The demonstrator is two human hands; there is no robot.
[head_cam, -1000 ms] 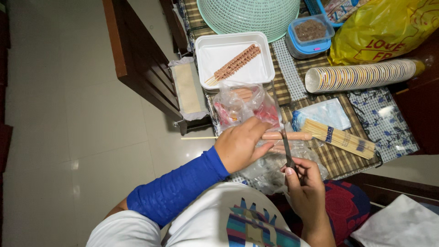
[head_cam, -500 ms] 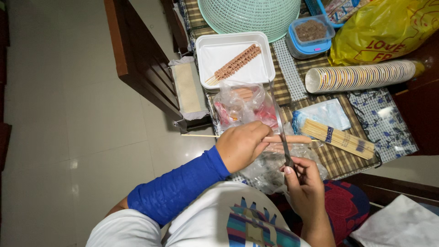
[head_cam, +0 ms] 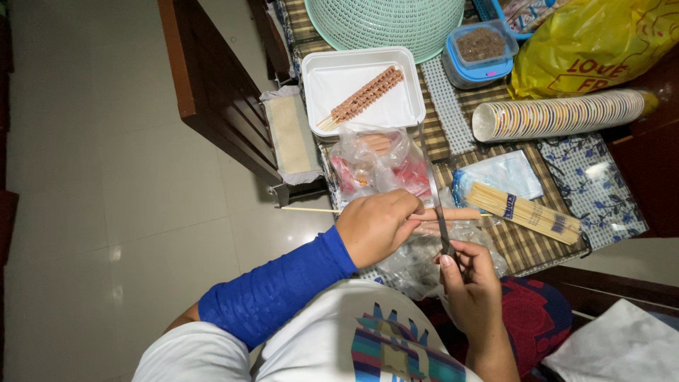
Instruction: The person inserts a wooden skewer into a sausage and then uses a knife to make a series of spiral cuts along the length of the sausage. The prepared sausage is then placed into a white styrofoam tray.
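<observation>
At the far left a thin wooden skewer (head_cam: 309, 209) is seen sticking out sideways over the tiled floor, its other end hidden under the left hand (head_cam: 378, 226). That hand, with a blue sleeve (head_cam: 276, 291) on its forearm, is closed in a tight grip around a pale sausage (head_cam: 453, 213), which is held level just above a clear plastic bag (head_cam: 417, 258) at the near edge of the worktop (head_cam: 520, 244). Beyond the hand, a white tray (head_cam: 339, 85) with one filled skewer is set beside a bag of pink sausages (head_cam: 378, 164). Just right of the left hand, the right hand (head_cam: 470, 283) is curled in a narrow grip on the handle of a small knife (head_cam: 443, 230), whose blade is laid across the sausage. Further right, a bundle of bare skewers (head_cam: 527, 210) is laid on the striped mat, and a sleeve of paper cups (head_cam: 559, 115) is lying on its side beyond it.
</observation>
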